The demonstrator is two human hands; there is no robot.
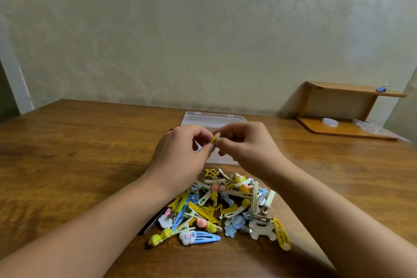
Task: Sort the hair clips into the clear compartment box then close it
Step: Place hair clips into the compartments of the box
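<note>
A pile of hair clips [225, 207] in yellow, blue, cream and pink lies on the wooden table close to me. Behind it stands the clear compartment box [212, 118], its lid up and its front half hidden by my hands. My left hand [180, 153] and my right hand [248, 142] meet above the box. Both pinch one small yellow and cream hair clip [215, 137] between their fingertips.
The brown wooden table [79, 153] runs back to a patterned wall. At the back right stands a small wooden shelf [347, 110] with a blue binder clip [382, 88] on top and clear plastic items [330, 122] on its base. A dark slim object [153, 221] lies left of the pile.
</note>
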